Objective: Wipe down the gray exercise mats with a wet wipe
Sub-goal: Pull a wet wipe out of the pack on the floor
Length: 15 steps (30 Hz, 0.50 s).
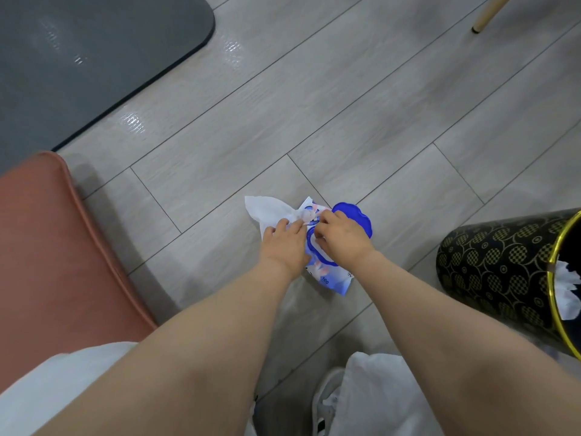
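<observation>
A blue and white pack of wet wipes (330,278) lies on the grey plank floor, its blue lid (355,215) flipped open to the right. A white wet wipe (265,209) sticks out of the pack toward the upper left. My left hand (284,243) pinches that wipe near the opening. My right hand (339,236) presses on the pack at its opening, fingers curled by the wipe's base. A gray exercise mat (78,58) with a rounded corner lies at the top left, well away from both hands.
A pink cushioned seat (53,247) fills the left side. A black and gold patterned bin (503,269) stands at the right with white wipes inside. A wooden furniture leg (487,15) is at the top right. My white trousers and a shoe (327,401) are at the bottom.
</observation>
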{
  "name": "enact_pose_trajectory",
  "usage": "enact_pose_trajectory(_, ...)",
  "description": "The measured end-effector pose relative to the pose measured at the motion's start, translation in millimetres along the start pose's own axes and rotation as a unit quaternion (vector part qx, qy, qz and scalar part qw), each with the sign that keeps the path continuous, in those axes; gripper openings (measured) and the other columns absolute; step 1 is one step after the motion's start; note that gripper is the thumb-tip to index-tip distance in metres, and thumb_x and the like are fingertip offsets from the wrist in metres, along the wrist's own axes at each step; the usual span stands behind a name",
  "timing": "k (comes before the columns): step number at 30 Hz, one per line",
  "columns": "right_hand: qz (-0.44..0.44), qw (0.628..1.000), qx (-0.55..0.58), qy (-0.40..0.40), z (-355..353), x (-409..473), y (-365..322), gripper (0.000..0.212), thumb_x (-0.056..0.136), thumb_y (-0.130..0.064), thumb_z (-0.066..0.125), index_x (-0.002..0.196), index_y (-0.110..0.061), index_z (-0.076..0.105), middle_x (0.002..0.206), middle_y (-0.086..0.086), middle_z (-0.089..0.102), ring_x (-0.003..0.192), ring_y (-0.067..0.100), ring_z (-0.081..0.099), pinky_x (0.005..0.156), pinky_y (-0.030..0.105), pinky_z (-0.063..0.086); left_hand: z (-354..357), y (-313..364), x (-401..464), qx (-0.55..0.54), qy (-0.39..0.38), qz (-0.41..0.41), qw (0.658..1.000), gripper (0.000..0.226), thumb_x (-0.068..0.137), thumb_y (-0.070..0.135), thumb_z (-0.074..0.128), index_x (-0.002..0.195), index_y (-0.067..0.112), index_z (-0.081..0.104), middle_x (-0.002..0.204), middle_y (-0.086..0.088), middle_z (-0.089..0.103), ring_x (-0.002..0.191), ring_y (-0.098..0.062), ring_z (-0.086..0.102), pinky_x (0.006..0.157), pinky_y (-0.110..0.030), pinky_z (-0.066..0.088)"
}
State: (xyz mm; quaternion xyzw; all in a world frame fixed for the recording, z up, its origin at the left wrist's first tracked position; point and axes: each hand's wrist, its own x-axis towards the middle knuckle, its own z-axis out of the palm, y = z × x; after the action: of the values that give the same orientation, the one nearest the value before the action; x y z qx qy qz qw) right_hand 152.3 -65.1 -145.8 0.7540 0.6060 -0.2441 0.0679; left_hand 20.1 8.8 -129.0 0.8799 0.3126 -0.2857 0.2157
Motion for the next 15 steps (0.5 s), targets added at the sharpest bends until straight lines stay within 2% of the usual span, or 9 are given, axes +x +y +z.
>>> enact_pose_trajectory(2,0.005,0.999,-0.036,-0.014,1.3,-0.8,-3.7,0.012,0.088,-0.016,0.063,0.097,-0.009,0.066,0.111,0.009,0.057,0.091,0.027,0.052,0.06,0.035,0.035,-1.4,1.6,0.9,0.004,-0.003,-0.004,1.0,0.061,0.095,0.049,0.053,0.146,0.021,0.035,0.157,0.007,0.027,0.141,-0.023,0.023,0.106,-0.038,0.027)
enact_pose_trajectory(5,-0.03,0.997,-0.07,-0.034,0.9,-9.6,-3.6,0.021,0.089,-0.016,0.058,0.11,-0.01,0.058,0.115,0.008,0.05,0.099,0.026,0.048,0.065,0.034,0.03,-2.1,2.4,1.6,0.009,-0.001,-0.006,1.0,0.06,0.094,0.05,0.054,0.144,0.02,0.037,0.155,0.007,0.03,0.14,-0.024,0.024,0.106,-0.039,0.027)
enact_pose_trajectory(7,-0.055,0.997,-0.027,-0.056,-6.2,-18.3,-1.8,0.024,0.089,-0.015,0.055,0.113,-0.009,0.052,0.112,0.006,0.047,0.098,0.025,0.047,0.068,0.033,0.032,-2.7,2.2,3.2,0.01,-0.006,-0.008,1.0,0.06,0.094,0.05,0.054,0.144,0.02,0.038,0.155,0.006,0.031,0.14,-0.023,0.024,0.107,-0.039,0.026)
enact_pose_trajectory(9,-0.055,0.991,0.078,-0.098,-13.1,-29.2,-0.1,0.012,0.091,-0.012,0.054,0.102,-0.012,0.048,0.1,0.004,0.047,0.086,0.022,0.047,0.068,0.031,0.038,-4.3,3.5,5.6,0.014,-0.013,-0.014,1.0,0.06,0.094,0.049,0.054,0.144,0.021,0.039,0.155,0.006,0.031,0.14,-0.023,0.024,0.107,-0.039,0.026)
enact_pose_trajectory(12,-0.002,0.977,0.166,-0.134,-15.8,-39.1,5.0,0.007,0.098,-0.015,0.044,0.091,-0.015,0.041,0.089,0.006,0.052,0.075,0.021,0.046,0.061,0.027,0.037,-5.6,7.4,8.2,0.039,-0.012,-0.019,0.999,0.058,0.095,0.048,0.054,0.143,0.02,0.041,0.151,0.003,0.036,0.139,-0.023,0.026,0.106,-0.04,0.029)
enact_pose_trajectory(13,0.022,0.976,0.171,-0.137,-16.4,-39.0,5.4,0.007,0.1,-0.019,0.042,0.096,-0.014,0.045,0.089,0.008,0.056,0.075,0.023,0.049,0.061,0.029,0.039,-5.6,8.5,8.3,0.046,-0.011,-0.019,0.999,0.057,0.095,0.047,0.054,0.143,0.02,0.04,0.151,0.003,0.037,0.139,-0.023,0.026,0.106,-0.04,0.029)
enact_pose_trajectory(15,0.065,0.978,0.137,-0.144,-16.7,-35.9,2.5,0.023,0.102,-0.028,0.039,0.115,-0.013,0.049,0.095,0.013,0.062,0.075,0.025,0.052,0.066,0.033,0.046,-5.7,8.7,8.3,0.051,-0.01,-0.017,0.998,0.058,0.095,0.048,0.053,0.144,0.019,0.04,0.15,0.003,0.037,0.138,-0.023,0.027,0.107,-0.04,0.03)
